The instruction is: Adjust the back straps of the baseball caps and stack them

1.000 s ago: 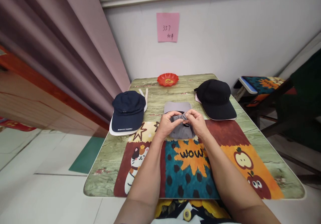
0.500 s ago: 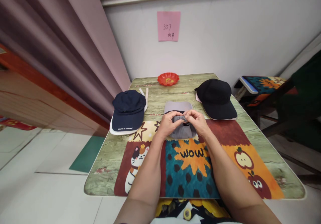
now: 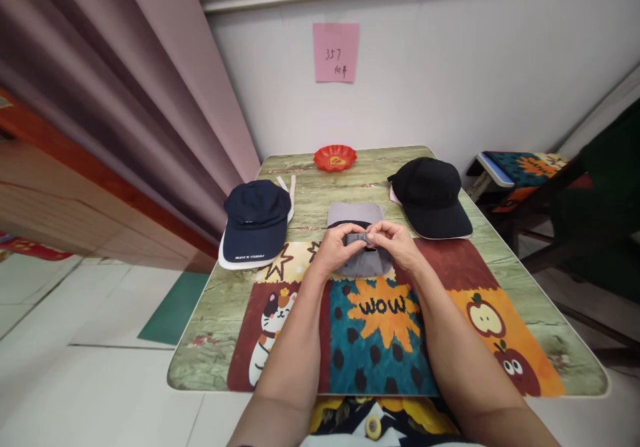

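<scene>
A grey cap [image 3: 367, 264] lies in front of me on the patterned mat [image 3: 377, 367], its brim pointing away and its back strap towards me. My left hand [image 3: 336, 245] pinches the left part of that strap between thumb and fingers. Close beside it, my right hand [image 3: 393, 241] pinches the strap's other end near the buckle. The fingertips of both hands almost meet, and they partly hide the fastening.
On the left, a navy cap [image 3: 257, 217] rests over a white one. At the right sits a black cap [image 3: 431, 193] with something pink under it. A red scalloped dish [image 3: 335, 159] stands at the table's back, below a pink note [image 3: 336, 52] on the wall.
My right fingers have shifted slightly at the strap's fastening. The grey cap and everything else on the table stay where they were.
</scene>
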`<state>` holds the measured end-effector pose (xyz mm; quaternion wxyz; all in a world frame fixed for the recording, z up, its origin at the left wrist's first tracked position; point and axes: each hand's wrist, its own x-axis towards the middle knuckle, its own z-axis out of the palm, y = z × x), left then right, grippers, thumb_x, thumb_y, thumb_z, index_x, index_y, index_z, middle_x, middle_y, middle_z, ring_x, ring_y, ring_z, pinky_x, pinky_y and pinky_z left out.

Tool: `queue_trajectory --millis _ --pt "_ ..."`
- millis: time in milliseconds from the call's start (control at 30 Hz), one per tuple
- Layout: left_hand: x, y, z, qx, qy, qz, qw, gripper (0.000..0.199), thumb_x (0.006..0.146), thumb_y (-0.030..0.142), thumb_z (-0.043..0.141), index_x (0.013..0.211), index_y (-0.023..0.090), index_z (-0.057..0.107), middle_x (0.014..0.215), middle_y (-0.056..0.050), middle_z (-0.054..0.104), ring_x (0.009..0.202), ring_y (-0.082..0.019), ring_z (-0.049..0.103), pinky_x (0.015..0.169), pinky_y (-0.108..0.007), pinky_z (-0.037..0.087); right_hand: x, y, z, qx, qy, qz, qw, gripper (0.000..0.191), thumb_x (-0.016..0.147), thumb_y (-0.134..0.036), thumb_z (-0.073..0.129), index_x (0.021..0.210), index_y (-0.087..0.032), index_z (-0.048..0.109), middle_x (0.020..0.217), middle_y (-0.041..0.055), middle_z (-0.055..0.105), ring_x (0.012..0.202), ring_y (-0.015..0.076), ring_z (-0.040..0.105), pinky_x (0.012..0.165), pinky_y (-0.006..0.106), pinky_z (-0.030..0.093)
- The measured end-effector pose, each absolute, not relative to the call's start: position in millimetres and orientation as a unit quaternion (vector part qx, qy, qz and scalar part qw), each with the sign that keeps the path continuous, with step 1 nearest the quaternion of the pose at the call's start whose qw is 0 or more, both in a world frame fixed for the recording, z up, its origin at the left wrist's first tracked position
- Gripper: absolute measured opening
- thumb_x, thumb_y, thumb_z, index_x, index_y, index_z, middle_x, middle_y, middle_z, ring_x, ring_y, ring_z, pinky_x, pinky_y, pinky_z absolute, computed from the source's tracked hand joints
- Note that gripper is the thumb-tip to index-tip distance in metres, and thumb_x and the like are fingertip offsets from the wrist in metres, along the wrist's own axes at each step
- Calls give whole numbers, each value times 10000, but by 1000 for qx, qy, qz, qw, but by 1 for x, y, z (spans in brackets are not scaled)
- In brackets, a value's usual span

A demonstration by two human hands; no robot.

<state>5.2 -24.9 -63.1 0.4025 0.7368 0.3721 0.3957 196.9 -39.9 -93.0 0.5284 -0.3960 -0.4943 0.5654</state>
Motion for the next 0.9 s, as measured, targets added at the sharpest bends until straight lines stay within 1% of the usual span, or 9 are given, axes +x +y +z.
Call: queue_trajectory --millis 167,300,433,500,533,633,700,800,900 --pt "4 -25 -62 740 372 392 399 163 808 243 725 959 193 758 991 -47 778 953 -225 709 919 -324 511 195 -40 -93 -415 -486 557 531 289 732 -438 866 799 -188 736 740 7 701 646 128 647 630 248 533" --pt "4 -25 -64 739 374 394 399 166 802 235 727 958 187 759 991 -51 779 945 -223 710 921 -326 515 193 -39 -94 -423 -480 549 537 321 708 -467 875 786 -189 734 715 7 704 626 134 655 604 252 550" --pt "5 -23 -68 720 392 409 400 179 786 233 736 957 185 757 1002 -49 783 954 -227 712 941 -337 520 184 -38 -95 -442 -475 508 566 343 704 -488 867 756 -187 712 652 1 684 542 122 618 522 239 518" --pt "5 -22 -71 701 406 421 408 175 783 242 739 946 181 752 1010 -51 782 966 -229 712 956 -345 518 179 -38 -95 -449 -471 485 584 341 718 -492 853 784 -188 714 640 -3 678 517 116 601 511 240 509" --pt "5 -21 -72 691 409 428 415 176 784 254 742 944 179 747 1014 -54 779 972 -230 710 957 -346 517 177 -38 -94 -447 -470 479 591 343 724 -492 848 831 -191 724 661 -4 687 523 117 606 523 246 516" --pt "5 -19 -75 656 408 451 447 239 770 310 776 960 177 715 1013 -64 764 968 -223 705 915 -330 521 177 -39 -93 -415 -488 494 588 421 720 -462 858 1039 -215 740 727 -14 699 592 132 648 602 272 551" --pt "5 -19 -76 635 406 460 468 307 743 322 802 982 184 669 954 -48 748 904 -200 699 851 -299 520 178 -39 -94 -394 -508 512 570 464 718 -433 867 1110 -222 739 709 -24 679 637 143 665 648 282 556" --pt "5 -20 -75 623 403 460 487 339 721 308 807 952 198 586 836 3 692 786 -157 663 761 -253 495 180 -39 -96 -388 -528 514 554 433 734 -426 860 1094 -211 754 693 -23 661 644 148 662 655 289 548" --pt "6 -20 -73 637 393 454 483 296 729 289 781 885 197 546 821 14 646 787 -147 642 760 -241 480 180 -38 -98 -392 -541 500 551 391 747 -429 850 1056 -205 765 676 -26 646 621 145 655 631 282 537"
